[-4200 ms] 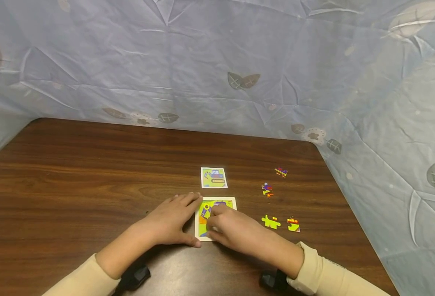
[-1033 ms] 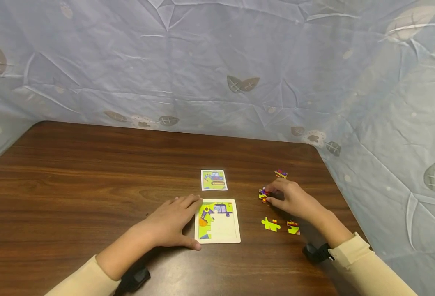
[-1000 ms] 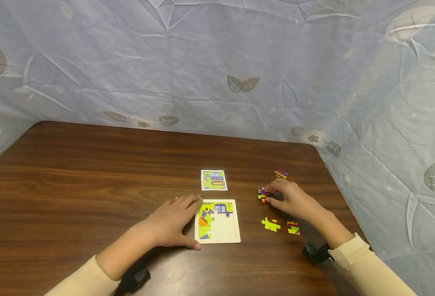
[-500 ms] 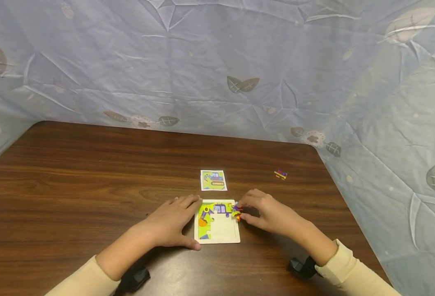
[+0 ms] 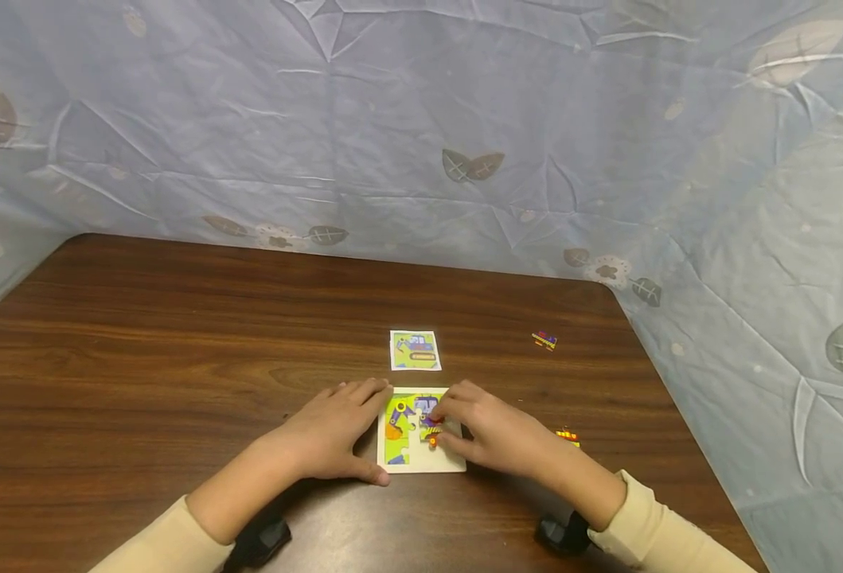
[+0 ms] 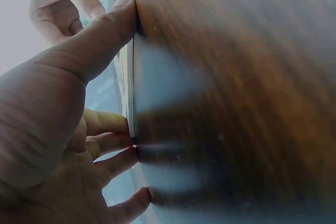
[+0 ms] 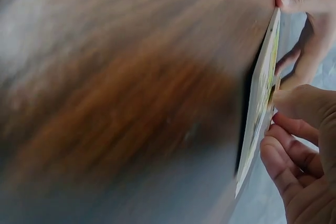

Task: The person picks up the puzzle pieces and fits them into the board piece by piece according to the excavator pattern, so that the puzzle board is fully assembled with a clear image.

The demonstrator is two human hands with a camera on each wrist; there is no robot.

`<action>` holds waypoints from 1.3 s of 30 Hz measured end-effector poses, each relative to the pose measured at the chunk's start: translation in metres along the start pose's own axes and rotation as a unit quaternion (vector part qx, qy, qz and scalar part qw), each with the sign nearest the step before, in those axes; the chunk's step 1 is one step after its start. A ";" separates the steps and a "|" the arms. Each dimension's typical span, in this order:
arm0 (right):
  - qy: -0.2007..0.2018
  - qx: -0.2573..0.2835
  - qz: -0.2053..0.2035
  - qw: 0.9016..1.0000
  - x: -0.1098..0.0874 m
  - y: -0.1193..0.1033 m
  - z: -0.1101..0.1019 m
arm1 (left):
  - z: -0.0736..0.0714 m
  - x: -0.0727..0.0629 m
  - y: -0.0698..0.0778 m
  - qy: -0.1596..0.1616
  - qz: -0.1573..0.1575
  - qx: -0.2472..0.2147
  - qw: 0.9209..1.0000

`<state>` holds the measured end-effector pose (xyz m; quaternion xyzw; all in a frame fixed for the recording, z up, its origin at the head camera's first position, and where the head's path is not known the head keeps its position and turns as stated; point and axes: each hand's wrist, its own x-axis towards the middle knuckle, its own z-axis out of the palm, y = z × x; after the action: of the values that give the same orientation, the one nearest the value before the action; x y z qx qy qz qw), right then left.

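My left hand (image 5: 335, 434) rests against the left side of a square puzzle board (image 5: 457, 458), thumb at its near corner and fingertips at its far corner. In the left wrist view those fingertips (image 6: 128, 156) meet the board's edge. Pieces of a digger picture fill the board's left and top parts; the cream base shows elsewhere. My right hand (image 5: 493, 430) pinches a purple, yellow and red jigsaw piece (image 5: 431, 430) between thumb and fingers, close over the middle of the board. In the right wrist view the right thumb (image 7: 302, 103) and fingers close on it from opposite sides.
A small picture card (image 5: 415, 352) of the digger lies just beyond the board. One loose jigsaw piece (image 5: 544, 341) is at the far right, another yellow and red piece (image 5: 567, 437) partly behind my right forearm. Patterned cloth (image 5: 392, 119) hangs around the wooden table (image 5: 177, 334).
My right hand has taken the jigsaw piece from the group at the right and carried it left over the board. The left hand stays at the board's left side.
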<state>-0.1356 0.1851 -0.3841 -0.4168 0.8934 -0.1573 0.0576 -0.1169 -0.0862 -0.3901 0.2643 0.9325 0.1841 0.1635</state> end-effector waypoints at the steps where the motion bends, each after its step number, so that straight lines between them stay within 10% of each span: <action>1: 0.001 -0.004 -0.001 1.000 0.000 -0.001 0.001 | 0.000 0.000 0.000 0.000 0.000 0.000 1.000; 39: 0.012 -0.093 0.005 0.996 0.008 -0.023 0.011 | -0.001 0.000 0.002 -0.004 0.004 -0.002 1.000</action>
<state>-0.1211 0.1623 -0.3868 -0.4135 0.9070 -0.0788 0.0086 -0.1169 -0.0847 -0.3886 0.2688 0.9304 0.1852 0.1668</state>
